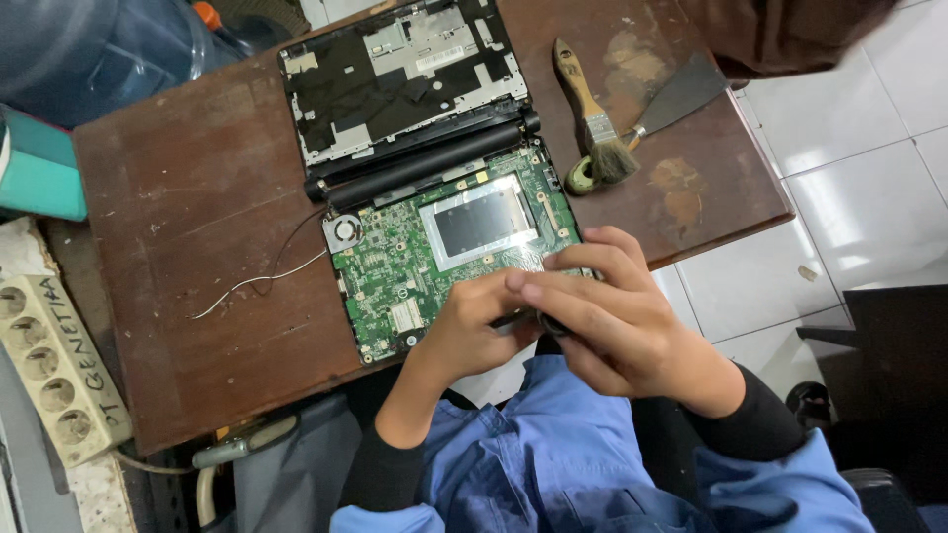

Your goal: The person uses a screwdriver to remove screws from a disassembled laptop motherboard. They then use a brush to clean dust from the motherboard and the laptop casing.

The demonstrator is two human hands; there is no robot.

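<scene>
Both arms reach forward from blue sleeves with black cuffs pushed up the forearms. The two hands meet close together in front of the body. The left hand (472,321) is curled, its fingers tucked under the other one. The right hand (607,311) lies over it, knuckles up, fingers bent and pointing left. Both wrists are bare and bent a little inward.

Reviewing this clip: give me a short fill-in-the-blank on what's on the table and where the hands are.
1. Both hands meet at the near edge of the green ____.
2. The brush lies beside a metal ____.
3. A round fan sits at the board's ____ corner.
4. The table is ____ wood.

Missing: board; scraper; far-left; brown
</scene>
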